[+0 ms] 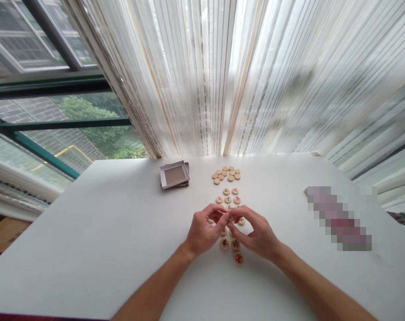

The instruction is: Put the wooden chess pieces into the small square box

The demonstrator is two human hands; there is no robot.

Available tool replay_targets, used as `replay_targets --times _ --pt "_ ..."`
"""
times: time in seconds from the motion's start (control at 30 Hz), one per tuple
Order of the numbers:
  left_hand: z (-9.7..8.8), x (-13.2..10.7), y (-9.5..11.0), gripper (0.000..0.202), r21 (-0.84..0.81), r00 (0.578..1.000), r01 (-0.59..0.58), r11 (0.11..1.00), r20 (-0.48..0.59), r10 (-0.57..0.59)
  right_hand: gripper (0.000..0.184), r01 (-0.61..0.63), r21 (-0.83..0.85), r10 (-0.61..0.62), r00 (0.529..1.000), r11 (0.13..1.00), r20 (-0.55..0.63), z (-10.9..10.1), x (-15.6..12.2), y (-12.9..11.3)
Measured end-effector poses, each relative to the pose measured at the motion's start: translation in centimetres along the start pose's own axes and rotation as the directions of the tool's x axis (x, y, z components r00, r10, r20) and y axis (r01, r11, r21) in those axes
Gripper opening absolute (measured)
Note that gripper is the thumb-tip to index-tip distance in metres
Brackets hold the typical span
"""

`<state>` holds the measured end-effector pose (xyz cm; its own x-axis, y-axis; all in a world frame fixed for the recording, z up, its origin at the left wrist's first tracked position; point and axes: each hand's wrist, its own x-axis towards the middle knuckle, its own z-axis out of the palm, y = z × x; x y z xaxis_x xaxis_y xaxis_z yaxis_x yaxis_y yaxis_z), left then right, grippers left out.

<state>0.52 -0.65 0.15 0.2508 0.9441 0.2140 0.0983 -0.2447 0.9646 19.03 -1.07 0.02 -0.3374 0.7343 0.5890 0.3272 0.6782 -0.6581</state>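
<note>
Above a cluster of round wooden Chinese chess pieces, my left hand (205,227) and my right hand (254,229) meet fingertip to fingertip. Between them they pinch a small Chinese chess piece (231,217), mostly covered by the fingers. Face-up pieces with red or black characters lie around and partly under the hands. Nearest to me is a red-marked piece (238,259), with a black-marked piece (224,243) and another black-marked piece (235,244) just beyond it. Past the fingers lie more marked pieces, including a red one (237,200).
Farther back, several blank-side-up pieces (231,173) lie in a loose group. To their left, a shallow open box (174,174) rests on a dark piece beneath it. A blurred-out elongated object (339,218) lies at the right of the white table (105,236). Striped curtains (202,80) hang behind.
</note>
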Motion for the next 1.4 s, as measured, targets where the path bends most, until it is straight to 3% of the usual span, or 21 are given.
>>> replay_targets --times 0.6,1.03,1.4 --pt "-0.1 -0.1 0.5 0.029 0.067 0.993 -0.111 0.992 0.059 0.107 0.032 -0.084 0.103 0.088 0.996 0.991 -0.031 -0.4 0.3 0.2" --pt "-0.1 -0.3 -0.3 0.031 0.255 0.974 -0.225 0.94 0.066 0.215 0.018 -0.197 0.138 0.203 0.978 0.971 -0.034 -0.4 0.1 0.2" --pt "0.0 -0.3 -0.7 0.031 0.309 0.945 -0.326 0.893 0.126 0.302 0.01 -0.247 0.129 0.255 0.965 0.96 -0.053 -0.3 0.4 0.1"
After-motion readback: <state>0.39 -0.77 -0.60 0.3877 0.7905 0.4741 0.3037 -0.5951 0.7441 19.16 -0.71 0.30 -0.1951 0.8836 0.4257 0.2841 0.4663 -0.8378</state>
